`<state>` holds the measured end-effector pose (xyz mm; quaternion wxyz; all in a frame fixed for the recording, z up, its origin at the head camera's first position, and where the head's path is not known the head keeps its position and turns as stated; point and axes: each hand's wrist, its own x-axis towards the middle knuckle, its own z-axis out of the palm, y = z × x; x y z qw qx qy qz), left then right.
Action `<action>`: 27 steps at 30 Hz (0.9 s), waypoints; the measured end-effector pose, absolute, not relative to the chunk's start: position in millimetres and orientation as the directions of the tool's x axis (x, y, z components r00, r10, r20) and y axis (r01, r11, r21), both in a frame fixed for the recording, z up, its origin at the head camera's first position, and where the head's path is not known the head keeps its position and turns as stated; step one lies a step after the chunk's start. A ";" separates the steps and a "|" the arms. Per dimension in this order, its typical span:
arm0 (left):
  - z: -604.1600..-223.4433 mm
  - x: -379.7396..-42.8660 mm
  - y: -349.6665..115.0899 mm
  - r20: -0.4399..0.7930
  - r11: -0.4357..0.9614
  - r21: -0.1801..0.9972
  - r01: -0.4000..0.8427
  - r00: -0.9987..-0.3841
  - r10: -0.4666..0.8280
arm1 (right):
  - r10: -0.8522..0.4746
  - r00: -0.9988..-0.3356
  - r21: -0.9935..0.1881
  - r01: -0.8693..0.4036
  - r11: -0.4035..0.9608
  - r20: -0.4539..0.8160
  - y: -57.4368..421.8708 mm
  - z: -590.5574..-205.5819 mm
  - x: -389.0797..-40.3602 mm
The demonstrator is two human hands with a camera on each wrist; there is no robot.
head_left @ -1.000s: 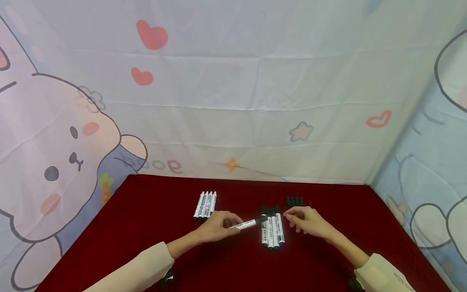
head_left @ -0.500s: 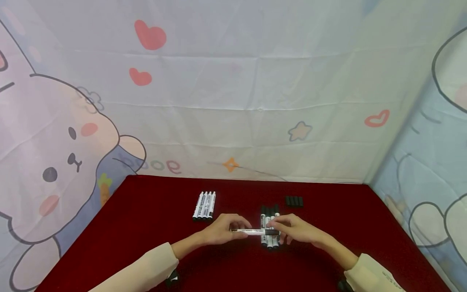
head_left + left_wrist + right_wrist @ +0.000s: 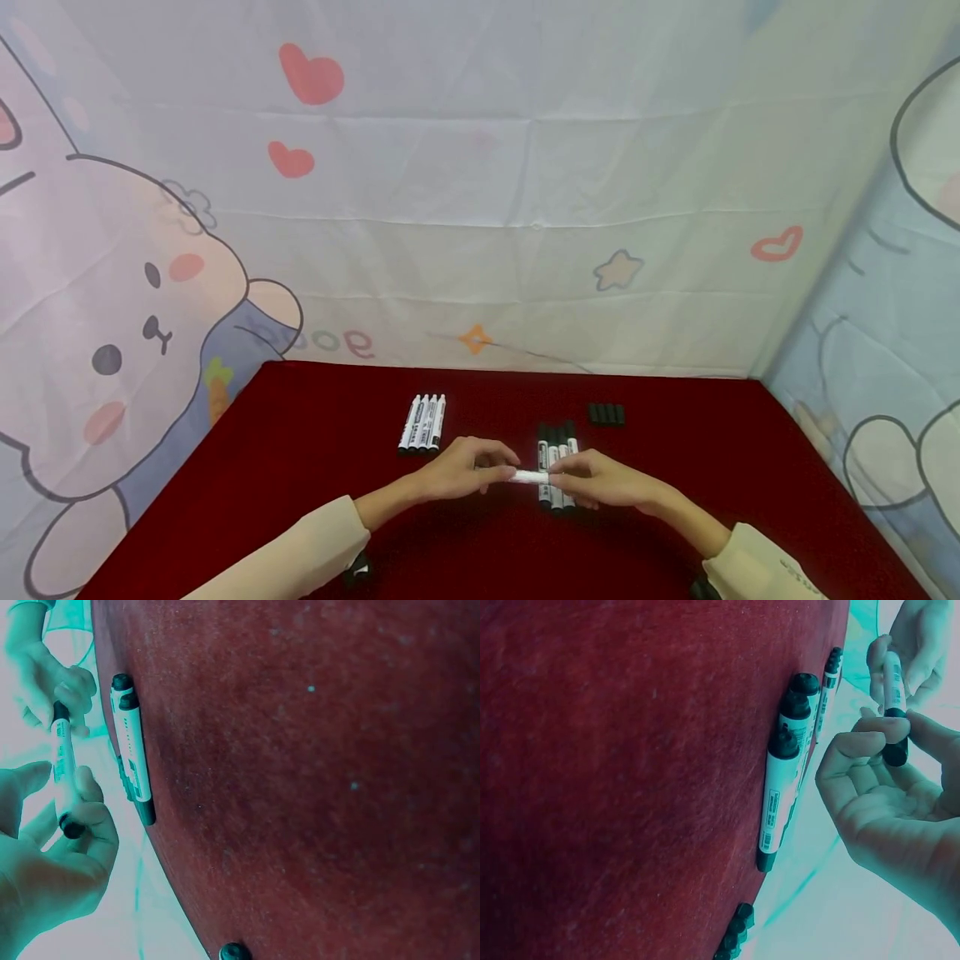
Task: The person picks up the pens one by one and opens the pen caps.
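Observation:
Between my two hands a white marker [image 3: 531, 477] lies level above the table. My left hand [image 3: 461, 468] pinches its rear end between thumb and fingers; the black end plug [image 3: 72, 826] shows in the left wrist view. With thumb and fingers my right hand [image 3: 611, 481] grips the black cap [image 3: 896, 752] at the other end. Cap and barrel meet in the right wrist view, with no gap visible. Just beneath and behind the hands lies a row of capped white markers [image 3: 556, 498], partly covered by the right fingers.
Several markers with bare white tapered tips [image 3: 422, 423] lie side by side behind my left hand. Farther back on the right is a row of loose black caps [image 3: 606, 414]. A dark red cloth [image 3: 480, 550] covers the table, and a printed curtain [image 3: 450, 275] hangs behind it.
My right hand has moved left and taken hold of the marker's black cap. The left hand has shifted slightly right and levelled the marker, which was tilted before.

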<state>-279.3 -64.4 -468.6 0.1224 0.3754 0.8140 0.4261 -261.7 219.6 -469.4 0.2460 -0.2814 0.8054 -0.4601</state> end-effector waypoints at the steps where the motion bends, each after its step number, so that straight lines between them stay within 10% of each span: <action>1: -468.3 -279.5 -63.5 0.113 0.359 0.787 0.502 -0.689 0.716 | -0.686 -0.715 -0.881 -0.227 0.415 -0.139 218.8 -469.2 -261.8; 15: -467.1 -276.1 -52.5 0.182 0.301 0.757 0.579 -0.630 0.754 | -0.683 -0.697 -0.907 -0.111 0.405 -0.220 214.3 -468.2 -259.5; 27: -459.5 -266.5 -58.2 0.116 0.352 0.753 0.557 -0.639 0.761 | -0.789 -0.604 -0.788 -0.540 0.296 0.117 211.3 -480.9 -261.2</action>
